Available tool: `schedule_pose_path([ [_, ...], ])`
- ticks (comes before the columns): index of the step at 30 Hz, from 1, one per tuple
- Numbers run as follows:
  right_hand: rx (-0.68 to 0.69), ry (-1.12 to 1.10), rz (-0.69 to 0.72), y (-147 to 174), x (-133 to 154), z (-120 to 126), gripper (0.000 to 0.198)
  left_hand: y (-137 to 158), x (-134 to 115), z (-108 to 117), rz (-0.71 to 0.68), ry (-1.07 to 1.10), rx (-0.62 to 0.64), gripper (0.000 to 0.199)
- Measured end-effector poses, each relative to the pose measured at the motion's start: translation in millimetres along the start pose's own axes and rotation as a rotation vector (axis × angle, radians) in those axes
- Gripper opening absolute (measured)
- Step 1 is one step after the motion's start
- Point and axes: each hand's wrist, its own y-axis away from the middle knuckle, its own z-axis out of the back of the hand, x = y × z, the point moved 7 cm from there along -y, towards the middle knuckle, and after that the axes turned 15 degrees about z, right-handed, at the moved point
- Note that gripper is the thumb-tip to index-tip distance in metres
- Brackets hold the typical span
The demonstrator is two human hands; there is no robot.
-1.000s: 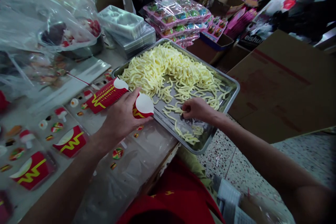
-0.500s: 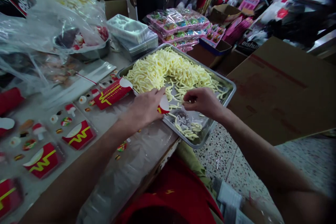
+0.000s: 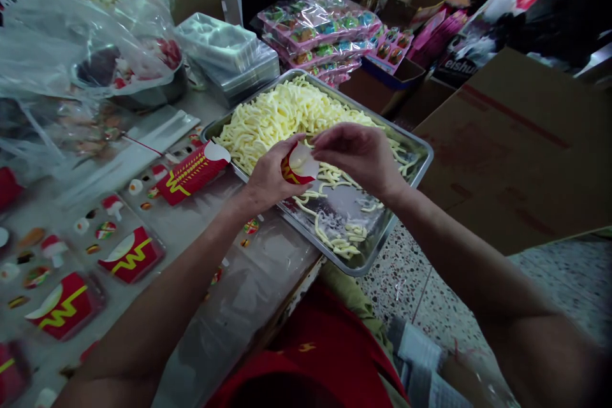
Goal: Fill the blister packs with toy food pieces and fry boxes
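My left hand [image 3: 275, 169] is closed around a small red fries carton [image 3: 297, 169] with a yellow zigzag and a white inside, its mouth tilted to the right. Close against that mouth is my right hand [image 3: 361, 156], its fingers pressed together; what they pinch, if anything, is hidden. Beneath both hands lies a metal tray [image 3: 421, 172], with a heap of pale yellow fry-shaped strips [image 3: 291, 105] at its far side and a few loose strips [image 3: 342, 245] near its front corner. A stack of nested red cartons [image 3: 191, 175] lies left of the tray.
On the table's left are clear packs with flat red cartons [image 3: 131, 255] and tiny food pieces. Behind them stand a metal bowl [image 3: 157, 92] under plastic and clear trays [image 3: 220, 44]. Pink packs [image 3: 320, 25] are stacked beyond; a cardboard sheet [image 3: 516, 153] leans right. Someone stands behind.
My right hand has risen from the loose strips to the carton's mouth. My left hand has turned the carton upward, so its opening shows. The view has shifted slightly.
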Motion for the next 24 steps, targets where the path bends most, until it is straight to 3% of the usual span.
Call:
schedule_pose_path([
  [2,0.064,0.197,-0.03,21.0,-13.5,0.5,0.015,-0.9,3.1,4.7,0.034,-0.002,-0.008,0.088],
  [5,0.451,0.518,-0.029,48.4,-35.9,-24.7,0.015,-0.3,7.7,18.0,0.102,-0.025,-0.055,0.09],
  [7,0.601,0.665,-0.031,58.6,-45.6,-37.0,0.018,4.1,9.4,27.3,0.126,-0.042,-0.067,0.093],
  [10,0.469,0.717,-0.113,56.8,-42.6,-33.5,0.017,15.8,11.2,42.0,0.153,-0.081,-0.081,0.094],
  [12,0.316,0.64,-0.174,54.3,-32.0,-28.8,0.011,24.7,12.2,52.3,0.185,-0.125,-0.114,0.091],
  [14,0.265,0.53,-0.159,53.2,-17.1,-35.5,0.008,32.8,12.2,60.4,0.219,-0.18,-0.151,0.088],
  [17,0.387,0.475,-0.074,53.7,3.4,-63.0,0.011,41.6,9.3,62.8,0.246,-0.281,-0.148,0.09],
  [21,0.636,0.561,-0.09,58.3,7.2,-95.5,0.017,44.6,4.4,51.1,0.265,-0.481,-0.032,0.093],
  [24,0.67,0.566,-0.072,56.6,1.2,-102.8,0.02,39.3,1.4,40.3,0.314,-0.656,0.084,0.091],
])
